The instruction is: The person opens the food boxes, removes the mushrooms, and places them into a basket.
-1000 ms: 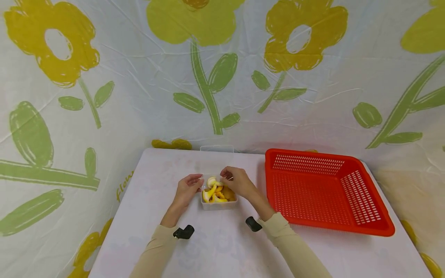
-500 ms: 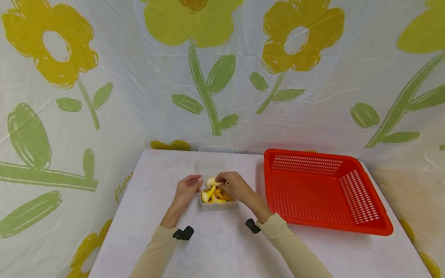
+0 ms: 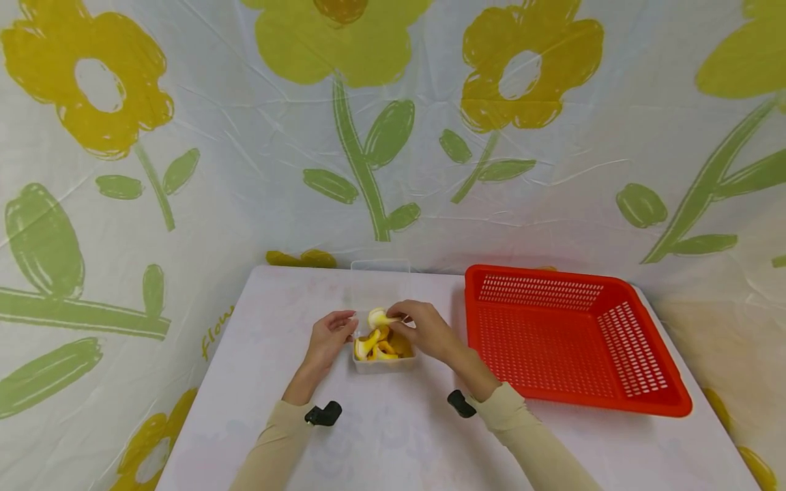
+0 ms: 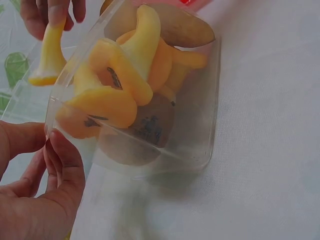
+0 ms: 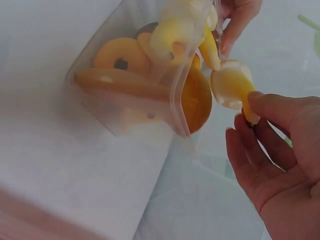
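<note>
A clear plastic box on the table holds several yellow, mushroom-shaped pieces and a brown one. My left hand is at the box's left side; in the left wrist view its thumb and fingertips pinch the rim. My right hand pinches a yellow mushroom by its narrow stem end, just above the far part of the box. The right wrist view shows that mushroom outside the rim, with its pale, wide end towards the box.
A large red perforated basket stands on the right of the white table. Behind the box rises its clear lid, tipped back. A flower-printed cloth hangs around the table.
My right hand has reached in over the box, taken hold of a mushroom by its stem and lifted it slightly. The left hand has stayed at the box's left side.
</note>
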Available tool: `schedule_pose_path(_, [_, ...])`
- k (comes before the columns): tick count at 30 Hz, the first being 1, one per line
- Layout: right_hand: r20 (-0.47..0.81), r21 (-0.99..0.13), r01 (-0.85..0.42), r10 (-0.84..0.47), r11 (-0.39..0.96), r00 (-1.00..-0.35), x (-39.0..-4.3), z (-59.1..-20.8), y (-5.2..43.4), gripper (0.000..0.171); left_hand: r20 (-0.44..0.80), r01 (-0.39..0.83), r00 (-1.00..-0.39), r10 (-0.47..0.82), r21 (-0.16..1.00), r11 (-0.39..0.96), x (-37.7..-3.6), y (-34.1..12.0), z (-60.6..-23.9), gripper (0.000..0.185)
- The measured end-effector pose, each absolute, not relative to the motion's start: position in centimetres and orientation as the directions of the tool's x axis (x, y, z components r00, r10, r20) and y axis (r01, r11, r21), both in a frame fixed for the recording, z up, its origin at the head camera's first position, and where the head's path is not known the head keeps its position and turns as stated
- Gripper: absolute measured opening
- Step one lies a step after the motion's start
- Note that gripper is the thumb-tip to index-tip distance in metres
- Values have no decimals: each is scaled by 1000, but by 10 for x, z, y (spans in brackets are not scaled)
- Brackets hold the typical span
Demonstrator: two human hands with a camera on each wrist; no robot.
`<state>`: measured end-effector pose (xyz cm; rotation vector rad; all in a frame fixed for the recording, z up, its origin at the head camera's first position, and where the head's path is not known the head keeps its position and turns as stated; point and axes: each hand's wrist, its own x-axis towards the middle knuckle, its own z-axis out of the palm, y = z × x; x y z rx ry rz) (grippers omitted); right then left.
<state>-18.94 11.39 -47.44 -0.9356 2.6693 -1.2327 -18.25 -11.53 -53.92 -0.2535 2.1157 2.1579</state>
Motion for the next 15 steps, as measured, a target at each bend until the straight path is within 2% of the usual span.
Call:
schedule_pose_path(5, [230,-717,-507,-525,478,-820,-190,-471,130,18,-183,-182,-982,-50,983,-32,-187,-116,-555,35])
schedule_pose_path(15, [140,-780,-360,-418,511,-898,-191,-449,172,18,-183,-182,-980,-72,983,-19,-184,-115,-554,30])
